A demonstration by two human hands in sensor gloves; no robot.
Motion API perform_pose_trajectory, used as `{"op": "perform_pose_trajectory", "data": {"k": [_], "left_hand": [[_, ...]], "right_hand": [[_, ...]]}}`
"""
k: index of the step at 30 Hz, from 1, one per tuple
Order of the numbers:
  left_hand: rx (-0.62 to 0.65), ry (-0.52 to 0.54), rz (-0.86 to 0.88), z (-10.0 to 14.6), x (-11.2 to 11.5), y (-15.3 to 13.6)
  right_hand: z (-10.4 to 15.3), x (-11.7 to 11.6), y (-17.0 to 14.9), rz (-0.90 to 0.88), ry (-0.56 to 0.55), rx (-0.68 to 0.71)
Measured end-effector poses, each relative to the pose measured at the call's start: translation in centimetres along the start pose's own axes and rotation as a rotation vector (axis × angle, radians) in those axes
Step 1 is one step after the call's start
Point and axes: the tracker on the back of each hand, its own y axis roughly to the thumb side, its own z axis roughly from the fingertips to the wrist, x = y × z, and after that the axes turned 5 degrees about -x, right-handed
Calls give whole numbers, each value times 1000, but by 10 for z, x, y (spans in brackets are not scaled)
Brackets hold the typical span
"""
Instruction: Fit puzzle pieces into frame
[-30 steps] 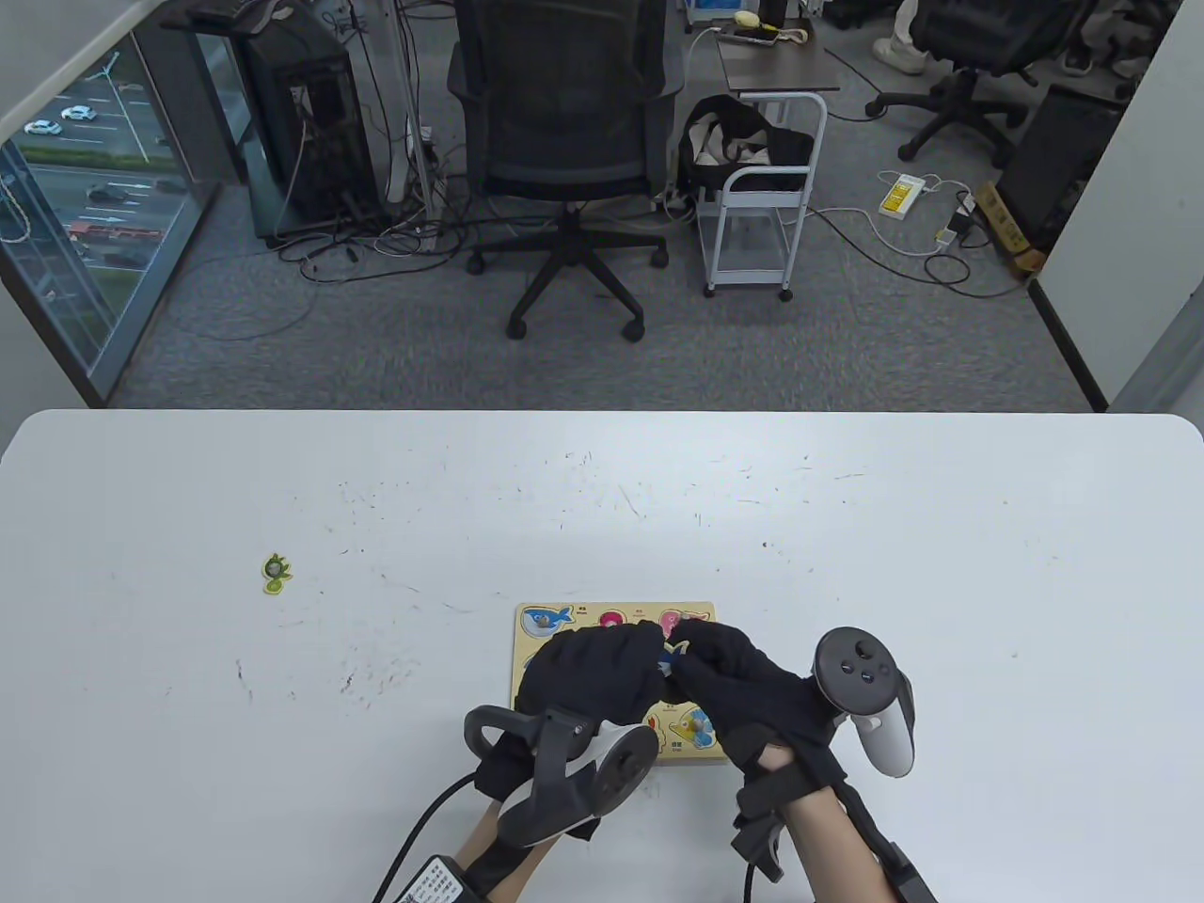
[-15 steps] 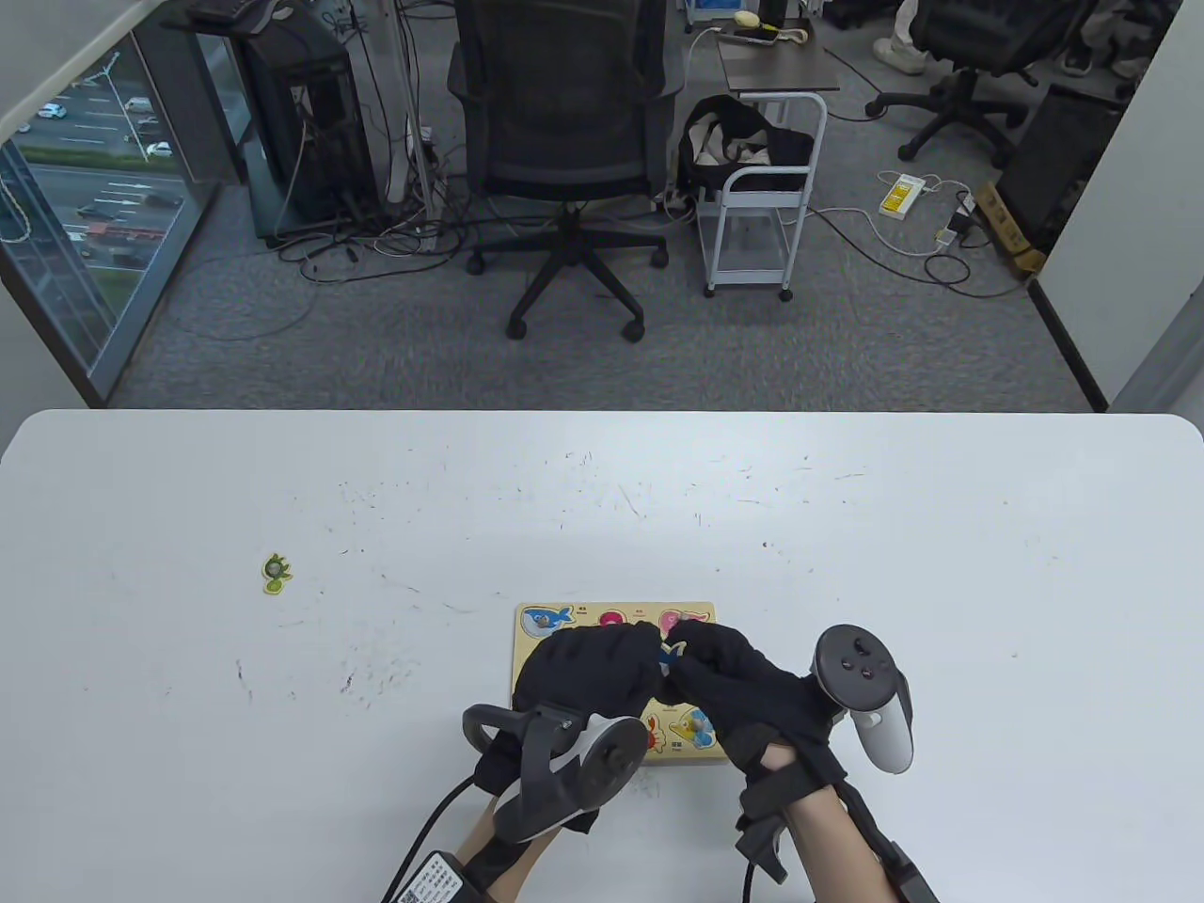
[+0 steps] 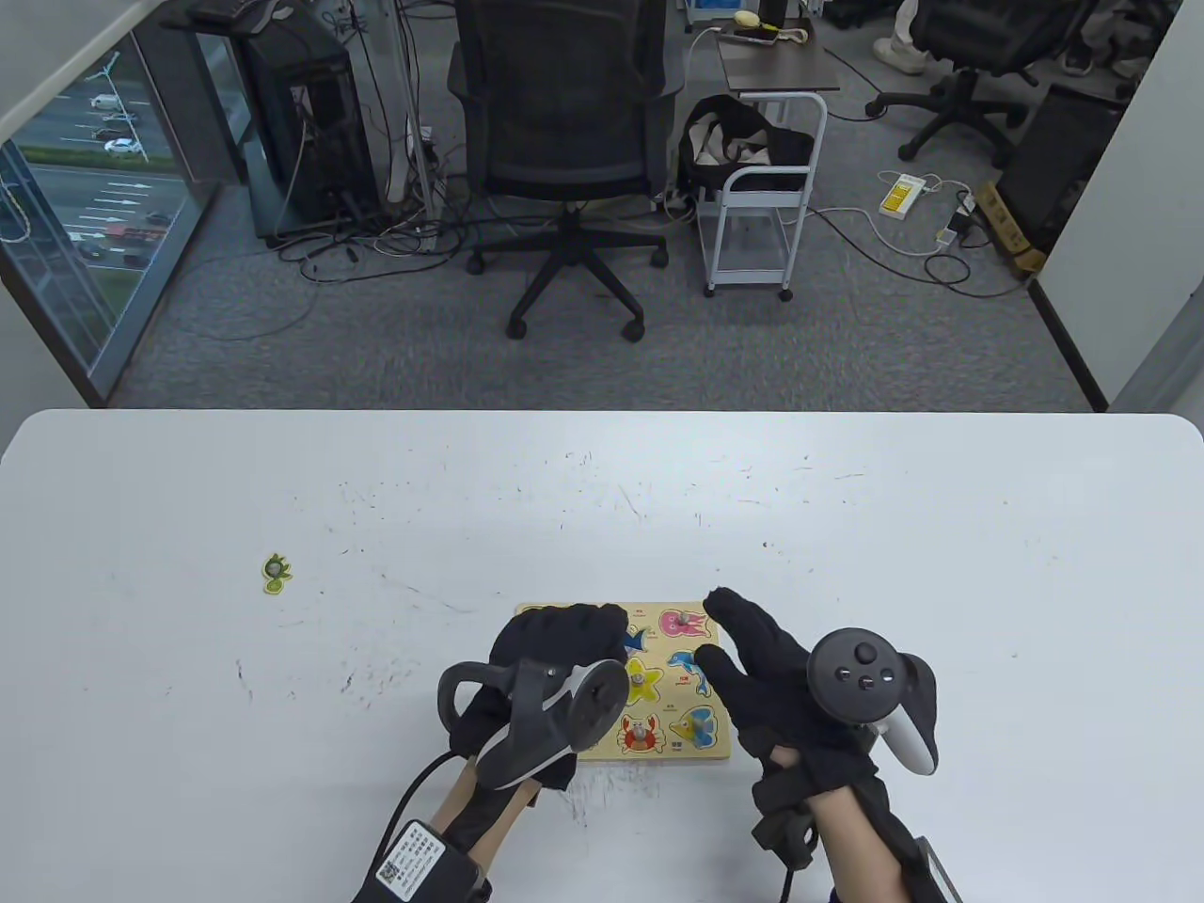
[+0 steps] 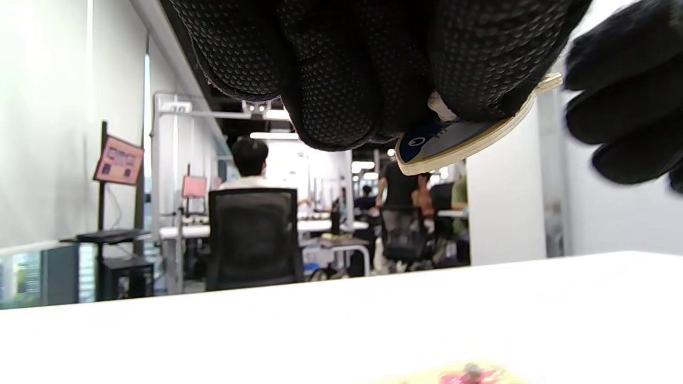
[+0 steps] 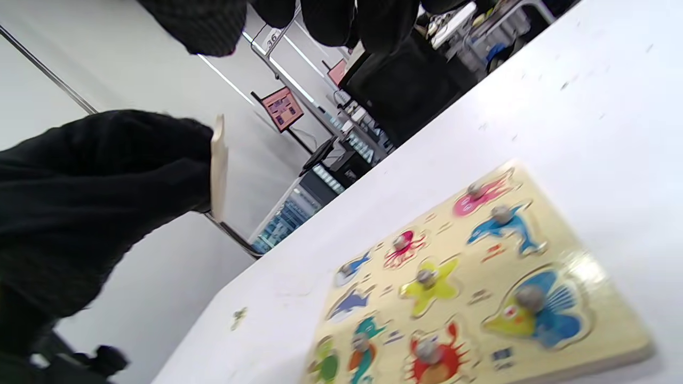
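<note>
Black glove fabric wraps both hands. The left hand (image 3: 555, 649) curls its fingers round a flat blue wooden shark-like piece (image 4: 459, 140), lifted clear above the pale wooden puzzle frame (image 3: 720, 748) on the white counter (image 3: 847, 527). The right hand (image 3: 762, 668) hovers just beside it with fingers spread and relaxed, holding nothing. Below the left hand, most cut-outs already hold pieces: the yellow star piece (image 3: 644, 682), the red crab piece (image 3: 640, 732) and the blue dolphin piece (image 3: 685, 664). Well beyond the left hand, to its outer side, lies a small green-and-yellow piece (image 3: 276, 573), still unplaced. The held piece looks tilted; lowered that way, it could probably catch on the recess edge or nudge the unsteadied frame across the counter.
</note>
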Motion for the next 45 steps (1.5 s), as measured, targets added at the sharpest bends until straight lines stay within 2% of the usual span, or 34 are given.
{"op": "perform_pose_trajectory", "data": {"k": [7, 12, 21, 32, 40, 45], "left_hand": [[5, -125, -228, -23, 19, -8], [-2, -199, -300, -36, 36, -9], [-10, -308, -393, -53, 75, -6], [9, -391, -453, -51, 115, -3], [22, -423, -478, -47, 128, -1], [22, -429, -481, -46, 126, -1]], "right_hand": [[6, 17, -4, 272, -181, -95], [6, 21, -8, 378, -239, -154], [3, 22, -14, 382, -228, -186], [3, 21, -14, 379, -217, -184], [2, 20, -13, 382, -211, -182], [2, 20, -13, 383, -204, -181]]}}
